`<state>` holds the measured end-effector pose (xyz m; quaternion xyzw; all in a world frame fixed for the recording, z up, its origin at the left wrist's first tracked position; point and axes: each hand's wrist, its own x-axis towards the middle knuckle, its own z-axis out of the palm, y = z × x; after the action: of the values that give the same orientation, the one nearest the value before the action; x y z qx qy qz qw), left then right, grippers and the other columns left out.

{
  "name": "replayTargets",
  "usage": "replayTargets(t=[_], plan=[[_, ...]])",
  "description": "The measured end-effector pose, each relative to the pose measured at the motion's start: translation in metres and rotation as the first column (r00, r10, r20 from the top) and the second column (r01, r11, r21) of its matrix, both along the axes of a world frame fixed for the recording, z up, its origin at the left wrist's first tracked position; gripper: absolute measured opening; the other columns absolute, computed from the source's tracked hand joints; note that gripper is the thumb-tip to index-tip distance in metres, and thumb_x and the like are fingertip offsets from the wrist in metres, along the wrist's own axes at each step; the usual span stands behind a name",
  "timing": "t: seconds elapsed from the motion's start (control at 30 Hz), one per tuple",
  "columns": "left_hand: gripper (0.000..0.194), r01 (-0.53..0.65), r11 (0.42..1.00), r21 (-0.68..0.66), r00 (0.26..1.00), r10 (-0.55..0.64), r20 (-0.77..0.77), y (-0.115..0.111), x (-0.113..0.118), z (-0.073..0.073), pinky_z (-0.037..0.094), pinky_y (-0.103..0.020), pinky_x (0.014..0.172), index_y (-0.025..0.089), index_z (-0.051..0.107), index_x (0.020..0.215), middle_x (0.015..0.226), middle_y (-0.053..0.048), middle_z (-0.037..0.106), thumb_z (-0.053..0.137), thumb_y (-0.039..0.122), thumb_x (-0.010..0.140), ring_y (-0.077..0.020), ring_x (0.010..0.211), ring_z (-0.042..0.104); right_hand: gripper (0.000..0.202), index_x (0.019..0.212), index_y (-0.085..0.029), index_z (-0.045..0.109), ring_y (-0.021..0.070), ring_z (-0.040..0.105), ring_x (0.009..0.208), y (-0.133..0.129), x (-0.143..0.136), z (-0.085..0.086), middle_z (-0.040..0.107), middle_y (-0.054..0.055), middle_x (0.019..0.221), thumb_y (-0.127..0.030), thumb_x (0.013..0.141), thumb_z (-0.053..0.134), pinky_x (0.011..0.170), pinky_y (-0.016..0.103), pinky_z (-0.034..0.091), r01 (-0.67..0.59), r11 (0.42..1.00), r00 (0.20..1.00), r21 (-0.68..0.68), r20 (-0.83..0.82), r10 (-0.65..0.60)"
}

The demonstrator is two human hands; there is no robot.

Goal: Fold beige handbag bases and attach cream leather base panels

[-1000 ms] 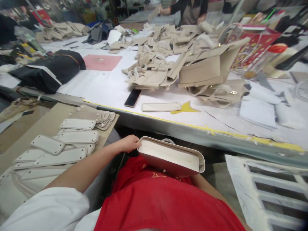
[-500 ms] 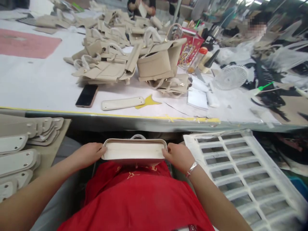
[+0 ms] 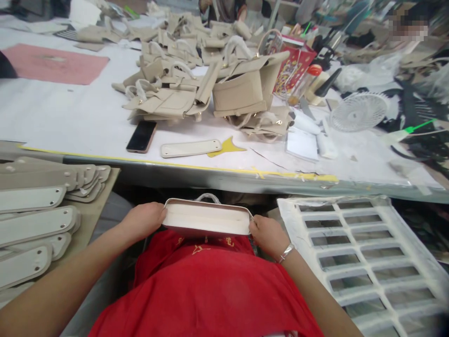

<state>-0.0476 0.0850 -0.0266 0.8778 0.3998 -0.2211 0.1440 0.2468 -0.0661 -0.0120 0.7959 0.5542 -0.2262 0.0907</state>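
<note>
A handbag (image 3: 206,217) rests at my lap, its pale, long, flat side turned up toward me and a wrapped handle loop showing at its far edge. My left hand (image 3: 149,219) grips the left end of the bag, fingers closed on its edge. At the right end my right hand (image 3: 268,234), with a silver bracelet on the wrist, pinches the rim. The fingertips of both hands are partly hidden behind the bag. Below it lies a red apron (image 3: 210,290).
Stacked pale strips with holes (image 3: 35,224) lie left; a white slatted rack (image 3: 326,255) stands right. On the table (image 3: 87,112) are a phone (image 3: 141,136), one loose strip (image 3: 191,148), a yellow piece (image 3: 228,147), beige bags (image 3: 242,91) and a white fan (image 3: 359,112). People sit beyond.
The view has shifted, so the table's things appear further right. Both hands still hold the bag by its ends, and it now tilts slightly down toward the right.
</note>
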Motion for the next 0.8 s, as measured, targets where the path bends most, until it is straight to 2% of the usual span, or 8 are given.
replayTargets(t=[0.17, 0.27, 0.37, 0.43, 0.47, 0.53, 0.67, 0.8], plan=[[0.043, -0.120, 0.991, -0.064, 0.984, 0.128, 0.124, 0.003, -0.002, 0.001, 0.043, -0.035, 0.079, 0.011, 0.059, 0.089, 0.094, -0.015, 0.062, 0.021, 0.031, 0.089, -0.0247, 0.088, 0.059, 0.036, 0.072, -0.015, 0.055, 0.0178, 0.060, 0.064, -0.004, 0.004, 0.002, 0.064, 0.010, 0.071, -0.031, 0.090, 0.029, 0.055, 0.026, 0.032, -0.028, 0.999, 0.987, 0.022, -0.158, 0.031], [0.042, -0.176, 0.948, -0.265, 0.933, 0.247, 0.263, 0.006, -0.008, 0.003, 0.045, -0.032, 0.074, 0.012, 0.056, 0.080, 0.085, -0.012, 0.062, 0.026, 0.041, 0.087, -0.0218, 0.079, 0.059, 0.043, 0.067, -0.017, 0.053, 0.0176, 0.059, 0.062, -0.003, 0.010, 0.003, 0.062, 0.008, 0.068, -0.050, 0.087, 0.033, 0.053, 0.026, 0.032, 0.001, 1.000, 0.971, 0.020, -0.238, 0.004], [0.054, -0.295, 0.719, -0.629, 0.771, 0.568, 0.289, 0.009, -0.019, 0.002, 0.048, -0.029, 0.062, 0.013, 0.051, 0.074, 0.073, -0.008, 0.059, 0.026, 0.060, 0.082, -0.0176, 0.067, 0.057, 0.043, 0.065, -0.018, 0.053, 0.0177, 0.058, 0.060, 0.002, 0.015, -0.001, 0.061, 0.007, 0.065, -0.047, 0.087, 0.033, 0.053, 0.026, 0.032, -0.048, 0.999, 0.974, 0.018, -0.221, 0.051], [0.064, -0.338, 0.551, -0.763, 0.643, 0.728, 0.240, 0.008, -0.024, 0.001, 0.049, -0.029, 0.061, 0.013, 0.051, 0.073, 0.073, -0.008, 0.058, 0.020, 0.068, 0.079, -0.0165, 0.067, 0.057, 0.037, 0.066, -0.016, 0.055, 0.0175, 0.057, 0.058, 0.004, 0.014, -0.002, 0.061, 0.008, 0.064, -0.038, 0.087, 0.034, 0.052, 0.026, 0.031, -0.106, 0.993, 0.980, 0.043, -0.165, 0.112], [0.066, -0.352, 0.517, -0.780, 0.607, 0.760, 0.231, 0.007, -0.025, 0.001, 0.049, -0.029, 0.061, 0.012, 0.051, 0.073, 0.074, -0.008, 0.058, 0.018, 0.070, 0.078, -0.0164, 0.067, 0.057, 0.035, 0.066, -0.016, 0.055, 0.0173, 0.056, 0.057, 0.005, 0.013, -0.002, 0.060, 0.008, 0.064, -0.035, 0.087, 0.034, 0.052, 0.026, 0.030, -0.123, 0.991, 0.982, 0.054, -0.137, 0.130], [0.062, -0.387, 0.571, -0.724, 0.621, 0.742, 0.254, 0.003, -0.025, 0.002, 0.049, -0.027, 0.057, 0.013, 0.051, 0.073, 0.072, -0.007, 0.057, 0.024, 0.068, 0.078, -0.0160, 0.065, 0.057, 0.035, 0.066, -0.015, 0.056, 0.0173, 0.056, 0.055, 0.006, 0.009, 0.000, 0.059, 0.007, 0.061, -0.034, 0.086, 0.035, 0.051, 0.026, 0.028, -0.130, 0.990, 0.987, 0.060, -0.088, 0.135], [0.036, -0.361, 0.863, -0.353, 0.853, 0.458, 0.250, -0.002, -0.015, 0.005, 0.042, -0.022, 0.050, 0.015, 0.052, 0.068, 0.063, -0.004, 0.056, 0.036, 0.045, 0.082, -0.0140, 0.056, 0.055, 0.033, 0.070, -0.013, 0.058, 0.0179, 0.057, 0.056, 0.006, 0.001, 0.007, 0.060, 0.009, 0.062, -0.030, 0.087, 0.035, 0.049, 0.027, 0.026, -0.151, 0.989, 0.989, 0.013, -0.009, 0.151], [0.031, -0.291, 0.940, -0.180, 0.927, 0.323, 0.189, -0.001, -0.005, 0.009, 0.040, -0.023, 0.055, 0.015, 0.054, 0.065, 0.064, -0.005, 0.060, 0.031, 0.026, 0.082, -0.0145, 0.058, 0.056, 0.029, 0.073, -0.012, 0.059, 0.0181, 0.059, 0.057, 0.007, -0.002, 0.012, 0.061, 0.010, 0.066, -0.023, 0.086, 0.035, 0.049, 0.027, 0.026, -0.181, 0.983, 0.983, -0.023, 0.027, 0.182]])
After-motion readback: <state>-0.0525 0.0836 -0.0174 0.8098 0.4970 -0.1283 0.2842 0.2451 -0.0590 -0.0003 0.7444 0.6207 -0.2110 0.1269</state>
